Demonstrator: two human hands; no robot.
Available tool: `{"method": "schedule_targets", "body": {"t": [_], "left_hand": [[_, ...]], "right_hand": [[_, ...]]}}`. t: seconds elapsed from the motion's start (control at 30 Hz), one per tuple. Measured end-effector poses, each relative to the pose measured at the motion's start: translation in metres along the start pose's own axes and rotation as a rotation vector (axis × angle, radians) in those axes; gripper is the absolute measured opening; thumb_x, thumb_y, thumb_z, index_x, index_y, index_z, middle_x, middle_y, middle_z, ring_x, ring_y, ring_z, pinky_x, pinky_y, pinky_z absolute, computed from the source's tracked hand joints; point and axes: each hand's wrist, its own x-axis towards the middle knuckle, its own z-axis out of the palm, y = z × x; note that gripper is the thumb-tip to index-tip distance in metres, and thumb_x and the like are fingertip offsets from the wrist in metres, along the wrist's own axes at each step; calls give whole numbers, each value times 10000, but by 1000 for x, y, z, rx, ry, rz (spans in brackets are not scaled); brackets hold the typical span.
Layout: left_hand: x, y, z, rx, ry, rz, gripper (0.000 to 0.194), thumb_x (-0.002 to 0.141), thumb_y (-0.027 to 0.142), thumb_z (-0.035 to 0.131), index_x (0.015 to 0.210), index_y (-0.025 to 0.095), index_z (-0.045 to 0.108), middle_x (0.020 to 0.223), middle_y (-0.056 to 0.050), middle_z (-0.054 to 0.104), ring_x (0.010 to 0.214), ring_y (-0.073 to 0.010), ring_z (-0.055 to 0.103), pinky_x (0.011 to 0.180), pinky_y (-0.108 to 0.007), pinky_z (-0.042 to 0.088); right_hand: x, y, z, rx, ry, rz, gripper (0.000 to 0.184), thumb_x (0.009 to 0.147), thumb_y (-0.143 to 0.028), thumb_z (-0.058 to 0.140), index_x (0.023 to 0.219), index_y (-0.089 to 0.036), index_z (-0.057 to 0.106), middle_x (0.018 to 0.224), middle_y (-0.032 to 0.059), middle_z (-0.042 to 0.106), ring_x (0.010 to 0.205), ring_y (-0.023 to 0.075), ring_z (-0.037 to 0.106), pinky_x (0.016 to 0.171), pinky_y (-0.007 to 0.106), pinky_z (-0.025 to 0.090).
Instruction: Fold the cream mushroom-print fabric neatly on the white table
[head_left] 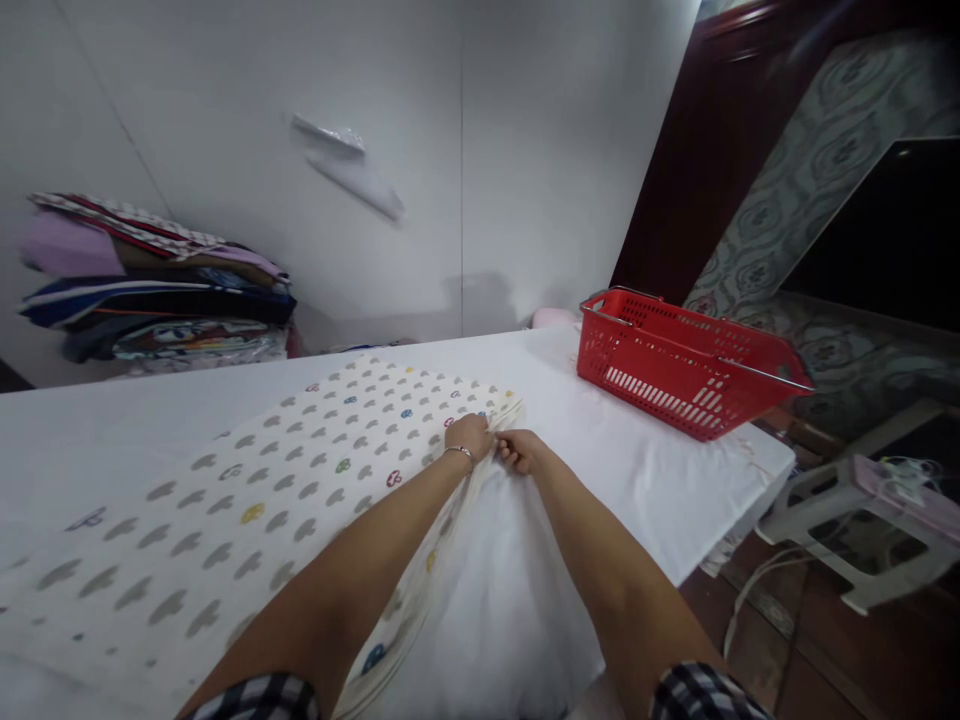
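Note:
A cream cloth (300,460) printed with grey and coloured shapes lies spread over the left and middle of the white-covered table (600,470). Its right edge is gathered in folds running toward me. My left hand (470,437), with a bracelet at the wrist, is closed on the cloth near its far right corner. Right beside it, my right hand (519,450) pinches the same edge, fingers curled. The exact fingertip contact is small and partly hidden.
A red plastic basket (675,370) stands at the table's right back. Folded fabrics (157,285) are stacked at the back left. A white stool (862,530) holding a pink item and cables is right of the table. A white wall (525,150) rises behind.

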Motion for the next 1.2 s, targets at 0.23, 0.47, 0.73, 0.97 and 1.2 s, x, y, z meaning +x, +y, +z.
{"method": "schedule_targets", "body": {"t": [0.23, 0.47, 0.73, 0.97, 1.2], "left_hand": [[-3, 6, 1, 32, -35, 34, 289, 804, 335, 413, 911, 198, 643, 1031, -85, 614, 922, -205, 584, 745, -294, 448], [-7, 12, 1, 20, -45, 28, 301, 812, 331, 396, 921, 206, 647, 1027, -75, 604, 920, -203, 577, 743, -296, 451], [-10, 12, 9, 10, -23, 43, 299, 817, 315, 392, 893, 186, 650, 1006, -91, 603, 906, -204, 576, 723, -289, 444], [-12, 9, 13, -131, -27, 36, 313, 811, 308, 382, 808, 208, 678, 938, -70, 634, 858, -186, 577, 694, -270, 431], [-6, 3, 15, -220, -42, 12, 298, 776, 221, 404, 823, 210, 698, 928, -54, 669, 901, -176, 571, 752, -246, 422]], "right_hand": [[-2, 8, -1, -43, 161, -257, 169, 719, -166, 556, 607, -176, 430, 403, -75, 426, 323, 33, 350, 296, 143, 119], [0, 15, -6, -69, 169, -327, 122, 705, -190, 535, 602, -162, 475, 404, -40, 482, 334, 46, 392, 317, 154, 182], [-3, 15, -4, -77, 128, -337, 107, 675, -154, 512, 569, -143, 518, 474, -9, 544, 384, 56, 461, 327, 159, 211], [-2, 12, -6, -88, 108, -334, 131, 688, -196, 533, 569, -141, 529, 489, 4, 556, 406, 74, 490, 325, 168, 225], [-4, 14, -9, -123, 68, -355, 103, 667, -164, 547, 568, -142, 527, 451, -4, 549, 371, 63, 451, 324, 164, 229]]}}
